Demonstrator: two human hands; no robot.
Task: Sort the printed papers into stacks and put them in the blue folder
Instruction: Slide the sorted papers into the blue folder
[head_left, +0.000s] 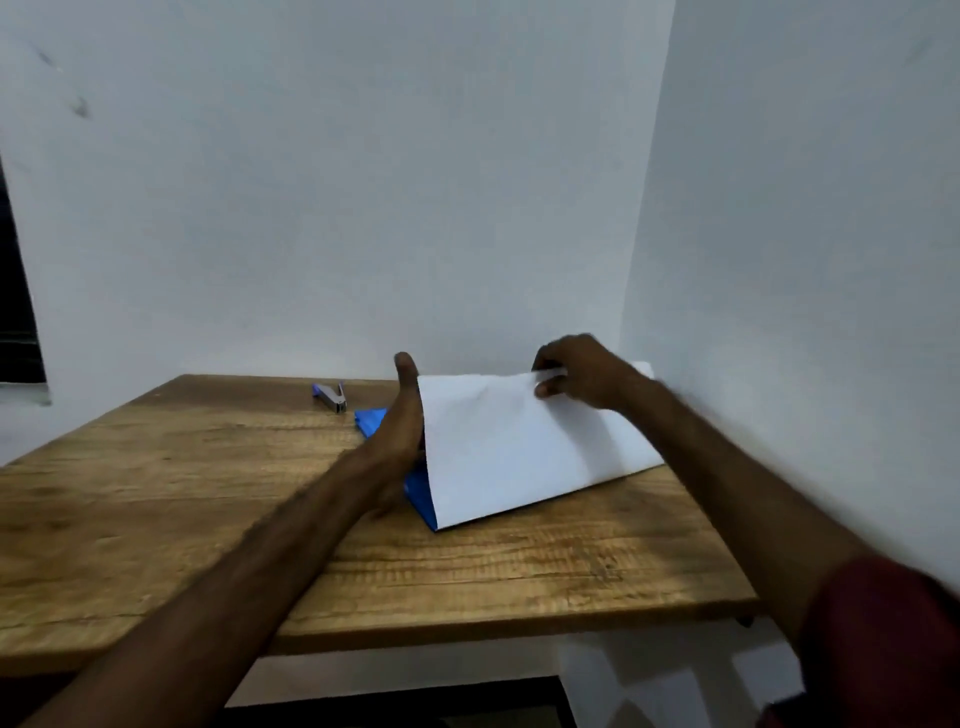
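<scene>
White walls meet in a corner above the wooden tabletop in the head view. The papers are near the right-hand wall, tipped up on their long lower edge. The right hand pinches their top edge between thumb and fingers, with a dark red sleeve at the shoulder. The left hand is set against the sheets' left edge, thumb pointing up. Its fingers go behind the paper, so I can't tell whether they curl. The blue folder lies under the sheets, peeking out at the left. A stapler rests beyond it, towards the back wall.
</scene>
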